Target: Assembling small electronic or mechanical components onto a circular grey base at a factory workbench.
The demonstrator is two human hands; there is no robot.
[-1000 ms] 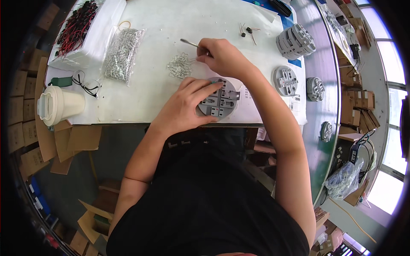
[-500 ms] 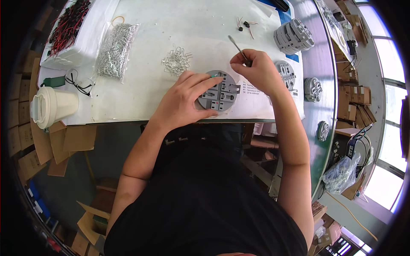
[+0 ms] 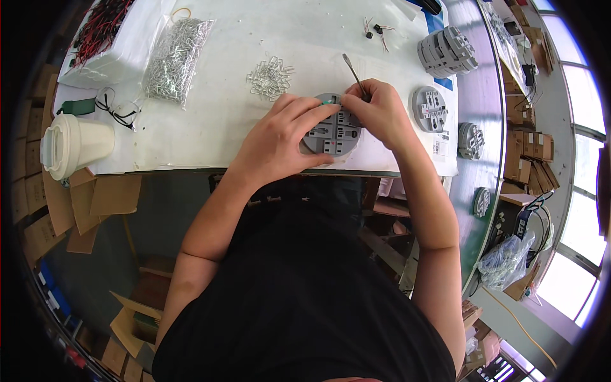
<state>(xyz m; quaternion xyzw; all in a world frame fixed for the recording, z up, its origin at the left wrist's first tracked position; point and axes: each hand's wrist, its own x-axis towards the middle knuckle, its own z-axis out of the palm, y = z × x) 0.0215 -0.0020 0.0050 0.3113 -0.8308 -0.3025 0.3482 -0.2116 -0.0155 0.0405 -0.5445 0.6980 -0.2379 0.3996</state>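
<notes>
A round grey plastic base point(image 3: 331, 132) with raised blocks and slots lies on the white-covered table, close to its front edge. My left hand point(image 3: 283, 135) grips it from the left, thumb at the near rim and fingers over the far part. My right hand point(image 3: 380, 113) holds a thin metal tool like a screwdriver point(image 3: 350, 67), its shaft pointing up and away. The right thumb and fingertips touch the base's far right side, close to the left fingertips. What lies under the fingertips is hidden. Beyond the hands lies a pile of small bent wire clips point(image 3: 270, 78).
A clear bag of wire clips point(image 3: 177, 62), glasses point(image 3: 118, 111) and a lidded cream cup point(image 3: 79, 145) stand left. A white foam box point(image 3: 105, 67) holds red-black wires. To the right are another round base point(image 3: 431, 109), stacked bases point(image 3: 447, 52) and small wired black parts point(image 3: 379, 30).
My right hand has come down and left onto the base, its tool tilted more upright. My left hand still holds the base. The whole view has shifted slightly.
</notes>
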